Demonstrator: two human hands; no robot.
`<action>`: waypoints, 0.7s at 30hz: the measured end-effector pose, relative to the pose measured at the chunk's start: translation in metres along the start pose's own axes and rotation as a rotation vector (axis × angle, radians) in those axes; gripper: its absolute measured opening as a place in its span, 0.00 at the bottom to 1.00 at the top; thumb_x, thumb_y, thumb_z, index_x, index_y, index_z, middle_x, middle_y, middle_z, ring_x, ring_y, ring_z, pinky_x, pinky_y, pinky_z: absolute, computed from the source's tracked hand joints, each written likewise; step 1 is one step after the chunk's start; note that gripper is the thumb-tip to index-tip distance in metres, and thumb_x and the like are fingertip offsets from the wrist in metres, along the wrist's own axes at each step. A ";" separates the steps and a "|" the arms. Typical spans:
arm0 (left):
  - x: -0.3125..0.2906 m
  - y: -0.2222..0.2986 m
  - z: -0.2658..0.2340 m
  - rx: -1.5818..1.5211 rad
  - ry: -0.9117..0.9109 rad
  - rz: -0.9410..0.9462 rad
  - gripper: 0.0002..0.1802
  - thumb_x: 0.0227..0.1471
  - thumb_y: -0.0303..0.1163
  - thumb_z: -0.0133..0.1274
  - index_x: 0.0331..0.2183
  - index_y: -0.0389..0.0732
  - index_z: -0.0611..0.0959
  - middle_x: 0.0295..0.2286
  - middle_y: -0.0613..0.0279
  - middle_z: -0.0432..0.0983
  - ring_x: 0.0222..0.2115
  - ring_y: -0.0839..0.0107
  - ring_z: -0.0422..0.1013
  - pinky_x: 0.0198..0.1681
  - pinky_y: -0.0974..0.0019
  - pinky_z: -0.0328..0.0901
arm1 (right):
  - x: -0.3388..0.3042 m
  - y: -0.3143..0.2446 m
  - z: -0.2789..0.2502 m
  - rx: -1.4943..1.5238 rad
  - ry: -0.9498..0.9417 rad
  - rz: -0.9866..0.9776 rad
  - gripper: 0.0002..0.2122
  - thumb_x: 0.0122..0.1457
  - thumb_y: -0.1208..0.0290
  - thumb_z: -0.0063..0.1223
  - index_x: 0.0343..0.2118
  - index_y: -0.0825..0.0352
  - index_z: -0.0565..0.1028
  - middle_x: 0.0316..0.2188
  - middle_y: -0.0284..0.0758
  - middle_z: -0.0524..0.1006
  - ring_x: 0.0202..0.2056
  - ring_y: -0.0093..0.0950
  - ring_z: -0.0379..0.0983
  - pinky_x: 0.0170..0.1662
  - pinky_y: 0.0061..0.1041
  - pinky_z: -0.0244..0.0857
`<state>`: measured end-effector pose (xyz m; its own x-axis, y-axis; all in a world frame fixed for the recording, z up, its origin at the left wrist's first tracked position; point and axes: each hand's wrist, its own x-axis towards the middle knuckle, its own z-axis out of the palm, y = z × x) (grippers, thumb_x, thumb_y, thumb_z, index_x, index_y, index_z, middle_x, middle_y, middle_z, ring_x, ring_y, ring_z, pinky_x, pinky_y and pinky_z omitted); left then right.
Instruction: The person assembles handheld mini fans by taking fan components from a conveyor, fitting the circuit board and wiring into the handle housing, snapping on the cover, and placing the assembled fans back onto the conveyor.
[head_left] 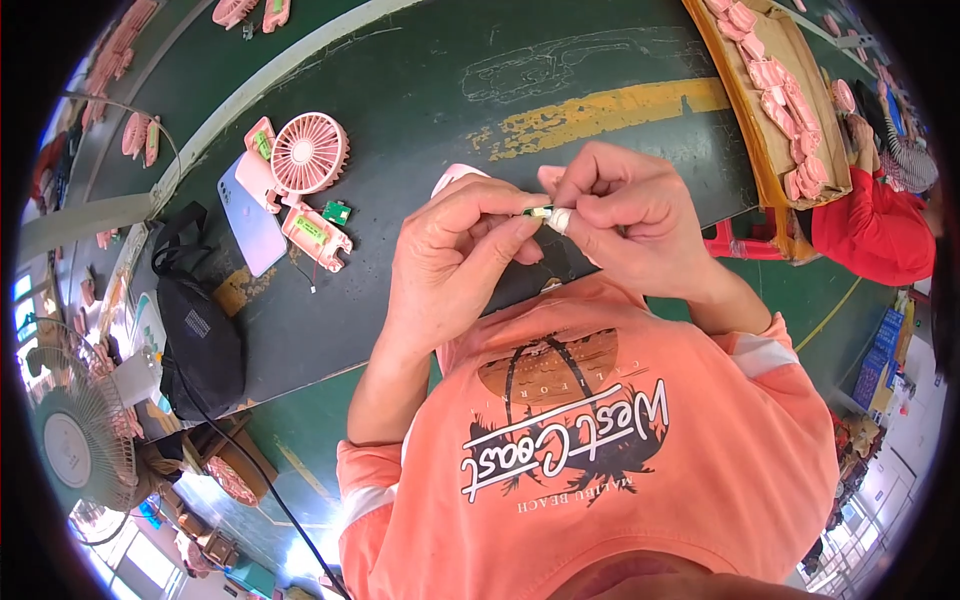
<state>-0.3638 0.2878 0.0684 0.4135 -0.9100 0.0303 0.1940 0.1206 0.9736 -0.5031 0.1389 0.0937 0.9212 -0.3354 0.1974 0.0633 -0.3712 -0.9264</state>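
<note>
Left fingers (497,204) and right fingers (616,209) pinch a small green part (539,211) between them; a pink fan (309,153) lies leftward

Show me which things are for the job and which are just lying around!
Probably for the job:
small green piece in the left fingers
round pink fan head
open pink casing
loose green circuit board

Probably just lying about:
phone
black bag
</note>
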 end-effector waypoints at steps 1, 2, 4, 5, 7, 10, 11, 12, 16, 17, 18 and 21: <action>0.001 0.001 -0.002 -0.019 -0.022 0.004 0.08 0.54 0.17 0.52 0.38 0.32 0.81 0.35 0.60 0.75 0.29 0.78 0.75 0.33 0.77 0.71 | 0.002 0.000 0.000 0.136 0.009 0.067 0.06 0.54 0.87 0.53 0.21 0.77 0.73 0.28 0.33 0.73 0.29 0.18 0.69 0.43 0.25 0.70; 0.002 0.003 -0.003 -0.037 -0.044 0.010 0.08 0.55 0.17 0.52 0.38 0.32 0.82 0.35 0.60 0.75 0.29 0.78 0.75 0.33 0.77 0.70 | 0.003 -0.001 -0.001 0.271 0.017 0.133 0.06 0.54 0.87 0.54 0.21 0.77 0.74 0.29 0.34 0.73 0.29 0.18 0.69 0.40 0.23 0.70; 0.002 0.004 -0.005 -0.054 -0.058 -0.006 0.08 0.55 0.17 0.52 0.38 0.32 0.82 0.34 0.60 0.75 0.29 0.77 0.75 0.32 0.77 0.70 | 0.003 -0.002 -0.006 0.308 -0.021 0.180 0.06 0.54 0.87 0.53 0.21 0.76 0.74 0.30 0.34 0.74 0.29 0.17 0.69 0.37 0.21 0.68; 0.001 0.005 -0.005 -0.072 -0.073 -0.030 0.08 0.55 0.17 0.52 0.38 0.33 0.82 0.34 0.59 0.75 0.28 0.77 0.75 0.32 0.77 0.70 | 0.003 -0.004 -0.008 0.346 -0.058 0.233 0.06 0.55 0.87 0.53 0.22 0.76 0.75 0.30 0.35 0.74 0.29 0.17 0.69 0.34 0.19 0.67; 0.001 0.004 -0.004 -0.013 -0.052 -0.025 0.08 0.54 0.17 0.53 0.37 0.33 0.83 0.32 0.60 0.75 0.28 0.77 0.75 0.32 0.77 0.69 | 0.003 0.002 -0.007 0.281 -0.056 0.160 0.05 0.55 0.86 0.53 0.23 0.76 0.75 0.31 0.36 0.75 0.29 0.16 0.69 0.32 0.18 0.65; 0.001 0.005 -0.006 0.082 -0.042 0.027 0.08 0.52 0.16 0.54 0.36 0.33 0.83 0.31 0.61 0.76 0.26 0.78 0.75 0.30 0.77 0.69 | 0.003 0.001 -0.004 0.192 -0.056 0.095 0.05 0.56 0.87 0.52 0.24 0.75 0.77 0.31 0.36 0.75 0.27 0.16 0.71 0.28 0.16 0.64; 0.001 0.006 -0.006 0.124 -0.029 0.036 0.08 0.52 0.16 0.54 0.36 0.33 0.83 0.30 0.61 0.76 0.26 0.78 0.75 0.29 0.76 0.69 | 0.003 0.003 -0.002 0.197 -0.057 0.089 0.05 0.55 0.87 0.52 0.24 0.75 0.78 0.30 0.36 0.74 0.26 0.16 0.71 0.27 0.16 0.64; -0.001 0.007 -0.007 0.126 -0.029 0.050 0.08 0.52 0.16 0.54 0.36 0.33 0.83 0.30 0.61 0.76 0.26 0.78 0.75 0.29 0.76 0.69 | 0.003 0.003 0.000 0.207 -0.063 0.085 0.06 0.55 0.87 0.52 0.25 0.75 0.78 0.29 0.35 0.74 0.25 0.17 0.71 0.25 0.16 0.64; -0.008 0.009 -0.008 0.211 0.030 0.057 0.07 0.51 0.16 0.54 0.33 0.32 0.83 0.29 0.60 0.76 0.23 0.77 0.75 0.26 0.75 0.70 | 0.013 -0.009 0.002 0.164 -0.133 0.233 0.06 0.53 0.84 0.55 0.21 0.71 0.79 0.22 0.33 0.72 0.23 0.20 0.72 0.31 0.20 0.69; -0.007 0.010 -0.008 0.223 0.031 0.067 0.07 0.51 0.16 0.54 0.33 0.32 0.83 0.28 0.60 0.76 0.23 0.77 0.75 0.26 0.75 0.70 | 0.015 -0.004 0.002 0.036 -0.148 0.024 0.06 0.55 0.86 0.53 0.23 0.73 0.79 0.26 0.34 0.74 0.24 0.18 0.70 0.27 0.18 0.65; -0.009 0.012 -0.007 0.237 0.040 0.073 0.06 0.51 0.16 0.54 0.33 0.32 0.83 0.28 0.59 0.76 0.23 0.76 0.75 0.26 0.75 0.70 | 0.016 0.000 0.004 0.045 -0.168 0.012 0.06 0.55 0.86 0.53 0.23 0.73 0.79 0.26 0.34 0.74 0.24 0.18 0.70 0.27 0.18 0.65; -0.009 0.008 -0.013 0.311 0.065 0.106 0.06 0.51 0.16 0.54 0.33 0.31 0.83 0.29 0.58 0.75 0.23 0.76 0.75 0.25 0.75 0.70 | 0.018 -0.001 0.009 -0.031 -0.151 0.101 0.06 0.55 0.85 0.55 0.22 0.73 0.79 0.25 0.34 0.73 0.24 0.18 0.70 0.28 0.18 0.65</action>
<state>-0.3549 0.3021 0.0731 0.4747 -0.8704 0.1304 -0.1296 0.0774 0.9885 -0.4829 0.1409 0.0951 0.9696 -0.2392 0.0515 -0.0419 -0.3700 -0.9281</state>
